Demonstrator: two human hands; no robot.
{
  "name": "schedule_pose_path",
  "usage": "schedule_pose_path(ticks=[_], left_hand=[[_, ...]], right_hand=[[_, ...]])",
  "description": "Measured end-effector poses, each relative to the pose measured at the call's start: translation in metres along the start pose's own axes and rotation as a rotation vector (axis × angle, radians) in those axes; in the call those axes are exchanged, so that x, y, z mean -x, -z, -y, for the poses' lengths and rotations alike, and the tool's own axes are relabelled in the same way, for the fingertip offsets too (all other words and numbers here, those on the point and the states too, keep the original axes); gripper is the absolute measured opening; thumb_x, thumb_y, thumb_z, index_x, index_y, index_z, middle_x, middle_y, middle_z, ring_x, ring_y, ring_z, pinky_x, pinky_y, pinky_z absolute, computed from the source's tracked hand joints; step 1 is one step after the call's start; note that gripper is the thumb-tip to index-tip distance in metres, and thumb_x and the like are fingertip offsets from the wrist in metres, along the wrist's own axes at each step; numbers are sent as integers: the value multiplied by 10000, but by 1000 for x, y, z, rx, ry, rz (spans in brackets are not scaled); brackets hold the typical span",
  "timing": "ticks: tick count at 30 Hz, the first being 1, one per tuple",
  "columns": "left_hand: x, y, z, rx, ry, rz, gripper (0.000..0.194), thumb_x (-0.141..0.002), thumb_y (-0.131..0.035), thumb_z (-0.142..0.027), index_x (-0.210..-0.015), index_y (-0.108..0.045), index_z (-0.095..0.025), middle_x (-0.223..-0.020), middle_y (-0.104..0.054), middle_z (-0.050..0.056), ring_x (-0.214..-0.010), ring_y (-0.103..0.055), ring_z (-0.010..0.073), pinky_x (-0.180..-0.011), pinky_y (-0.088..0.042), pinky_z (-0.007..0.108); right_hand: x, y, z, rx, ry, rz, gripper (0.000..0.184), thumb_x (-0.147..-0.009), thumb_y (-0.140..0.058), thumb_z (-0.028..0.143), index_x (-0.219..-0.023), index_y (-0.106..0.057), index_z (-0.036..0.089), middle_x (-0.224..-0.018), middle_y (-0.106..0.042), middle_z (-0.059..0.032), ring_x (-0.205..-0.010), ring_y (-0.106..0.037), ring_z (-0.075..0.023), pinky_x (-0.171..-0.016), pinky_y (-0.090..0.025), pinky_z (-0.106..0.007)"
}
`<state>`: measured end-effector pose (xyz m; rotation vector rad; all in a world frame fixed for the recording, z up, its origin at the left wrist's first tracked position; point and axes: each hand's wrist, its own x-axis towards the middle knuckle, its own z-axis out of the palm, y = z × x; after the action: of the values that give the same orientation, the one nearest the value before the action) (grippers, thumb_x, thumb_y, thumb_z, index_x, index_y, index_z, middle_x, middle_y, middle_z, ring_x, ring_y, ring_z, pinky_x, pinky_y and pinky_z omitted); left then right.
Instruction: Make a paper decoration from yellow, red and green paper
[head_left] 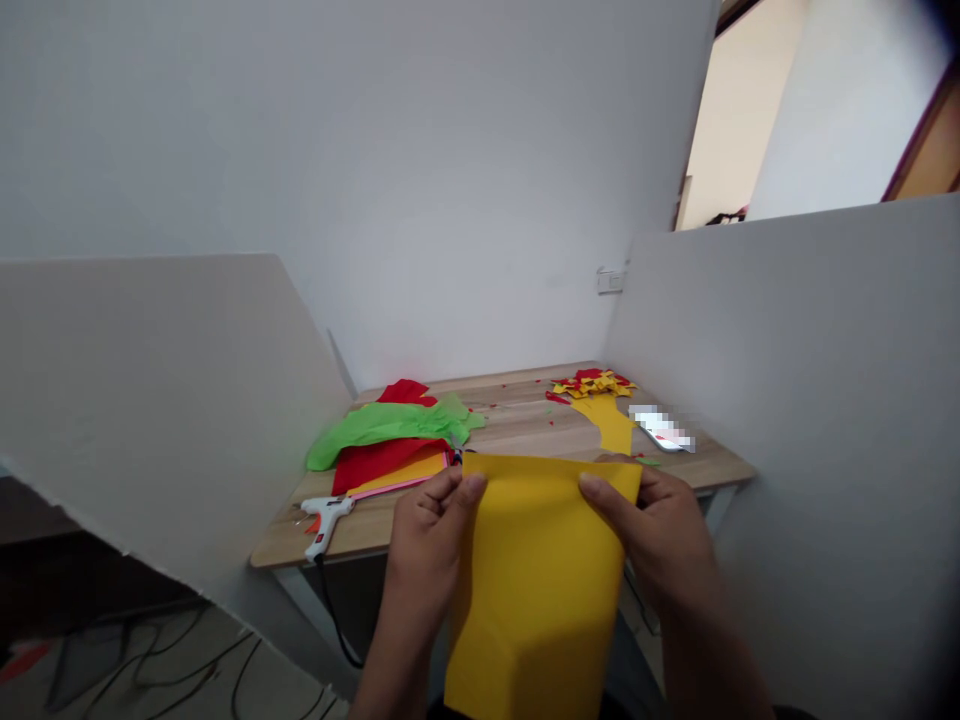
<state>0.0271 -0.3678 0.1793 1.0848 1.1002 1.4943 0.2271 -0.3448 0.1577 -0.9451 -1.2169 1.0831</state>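
Observation:
A yellow sheet (544, 570), felt or paper, hangs down between my hands in front of the table's near edge. My left hand (431, 535) pinches its upper left corner, thumb on the near face. At the upper right corner my right hand (660, 520) grips it the same way. The top edge is drawn nearly straight, and the lower part falls over my lap. Behind it on the table lie a flat yellow piece (615, 428) and a pile of small yellow and red cut pieces (592, 383).
On the wooden table (517, 430), green crumpled sheet (375, 425) lies over red sheets (390, 465) at the left. A white glue gun (326, 520) rests at the front left corner, its cord hanging down. A phone (664, 430) lies right. Partitions (817, 400) flank the table.

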Motion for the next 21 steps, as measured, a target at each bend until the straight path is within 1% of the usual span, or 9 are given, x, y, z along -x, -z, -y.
schedule_pose_path(ticks=[5, 9, 12, 14, 17, 21], left_hand=[[4, 3, 3, -16, 2, 6, 357, -738, -774, -484, -893, -743, -164, -712, -712, 35, -587, -630, 141, -558, -493, 223], [7, 4, 6, -42, -14, -16, 345, -739, -772, -487, -855, -747, -163, -739, -719, 37, -616, -634, 139, -586, -494, 215], [10, 4, 7, -49, -19, -36, 340, -748, -759, -497, -812, -749, -163, -749, -722, 45, -640, -632, 143, -591, -486, 212], [12, 3, 7, -53, -25, -29, 342, -747, -756, -500, -783, -748, -160, -728, -717, 48, -634, -624, 145, -582, -480, 212], [14, 5, 6, -76, -17, -27, 341, -741, -760, -492, -761, -743, -152, -671, -698, 42, -562, -588, 131, -538, -456, 210], [15, 7, 5, -97, 16, -53, 373, -713, -765, -519, -727, -733, -147, -577, -654, 27, -481, -543, 124, -481, -428, 216]], right_hand=[[0, -1, -4, -12, 18, 6, 322, -748, -767, 479, -813, -726, 166, -677, -676, -50, -605, -648, -193, -574, -567, -302], [2, 0, -6, 6, 30, 1, 319, -743, -767, 478, -802, -729, 167, -663, -671, -52, -611, -653, -199, -555, -563, -292], [4, 0, -6, 18, 12, -11, 317, -736, -767, 485, -770, -713, 174, -644, -660, -47, -589, -640, -192, -529, -549, -280], [6, -1, -6, 17, -10, -11, 324, -723, -772, 492, -720, -686, 180, -634, -648, -40, -567, -620, -180, -512, -535, -272], [11, -5, -9, -25, -36, -10, 342, -717, -772, 496, -661, -632, 189, -622, -630, -22, -542, -587, -158, -506, -513, -260], [16, -10, -17, -6, -15, -4, 353, -694, -791, 465, -622, -591, 182, -579, -581, 8, -507, -529, -126, -463, -448, -225]])
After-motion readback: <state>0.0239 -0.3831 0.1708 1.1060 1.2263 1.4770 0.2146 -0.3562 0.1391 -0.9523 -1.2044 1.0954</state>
